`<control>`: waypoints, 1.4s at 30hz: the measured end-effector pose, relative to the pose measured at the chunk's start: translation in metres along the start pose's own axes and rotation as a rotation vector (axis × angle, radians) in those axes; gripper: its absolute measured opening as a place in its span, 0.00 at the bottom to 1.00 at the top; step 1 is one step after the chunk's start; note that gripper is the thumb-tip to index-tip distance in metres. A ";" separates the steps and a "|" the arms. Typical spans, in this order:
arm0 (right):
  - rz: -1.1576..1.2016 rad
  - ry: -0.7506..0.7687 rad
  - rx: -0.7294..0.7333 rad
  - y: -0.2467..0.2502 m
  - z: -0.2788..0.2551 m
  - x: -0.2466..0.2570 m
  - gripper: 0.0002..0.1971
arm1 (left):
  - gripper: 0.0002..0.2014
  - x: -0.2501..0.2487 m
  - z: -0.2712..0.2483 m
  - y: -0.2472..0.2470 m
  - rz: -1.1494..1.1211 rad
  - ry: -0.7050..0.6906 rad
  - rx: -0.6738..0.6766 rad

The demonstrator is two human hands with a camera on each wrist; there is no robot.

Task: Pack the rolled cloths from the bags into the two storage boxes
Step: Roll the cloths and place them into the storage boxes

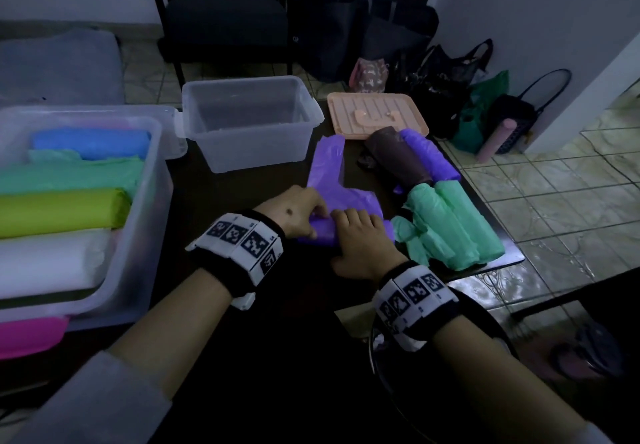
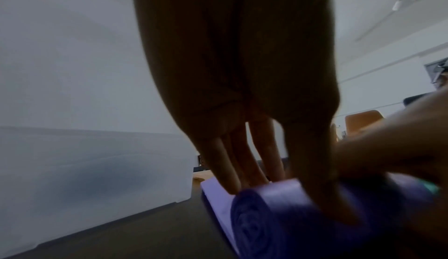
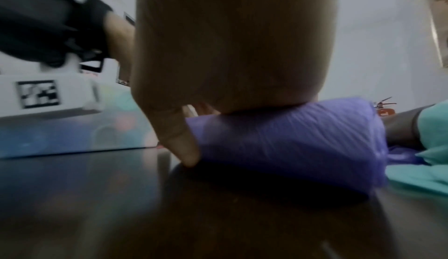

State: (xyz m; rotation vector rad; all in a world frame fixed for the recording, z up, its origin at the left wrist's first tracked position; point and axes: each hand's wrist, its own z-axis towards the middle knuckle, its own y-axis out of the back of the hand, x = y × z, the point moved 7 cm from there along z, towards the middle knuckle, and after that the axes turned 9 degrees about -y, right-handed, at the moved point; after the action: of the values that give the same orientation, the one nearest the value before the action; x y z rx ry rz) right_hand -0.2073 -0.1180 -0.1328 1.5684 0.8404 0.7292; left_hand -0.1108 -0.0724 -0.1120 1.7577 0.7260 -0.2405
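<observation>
- Two hands, left hand (image 1: 294, 213) and right hand (image 1: 363, 239), press side by side on the purple cloth (image 1: 332, 194) on the table (image 1: 214, 201), fingers curled over its rolled end.
- Step, as I judge: rolling it up; its tail lies flat beyond.
- Next: finish the roll, then place it in the empty box (image 1: 249, 121).

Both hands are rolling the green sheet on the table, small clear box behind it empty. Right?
Not quite: the sheet is purple, not green. The head view shows the left hand and right hand on its roll, with the small clear box empty.
</observation>
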 end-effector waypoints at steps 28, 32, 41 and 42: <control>0.367 -0.046 0.449 0.008 0.016 -0.018 0.26 | 0.25 -0.010 -0.004 0.001 0.030 -0.002 0.003; 0.387 -0.042 0.470 0.017 0.029 -0.019 0.21 | 0.31 -0.008 0.000 -0.004 0.052 0.019 0.024; 0.470 -0.020 -0.065 0.022 0.029 -0.020 0.09 | 0.34 -0.006 0.012 0.010 0.198 -0.011 0.027; 0.494 -0.027 -0.089 0.020 0.028 -0.021 0.09 | 0.35 -0.006 0.012 0.011 0.194 -0.011 0.009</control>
State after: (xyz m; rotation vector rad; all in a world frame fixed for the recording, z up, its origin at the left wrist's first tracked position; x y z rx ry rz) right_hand -0.1936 -0.1523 -0.1171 1.7177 0.3908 1.0777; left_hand -0.1065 -0.0869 -0.1041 1.8198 0.5427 -0.1219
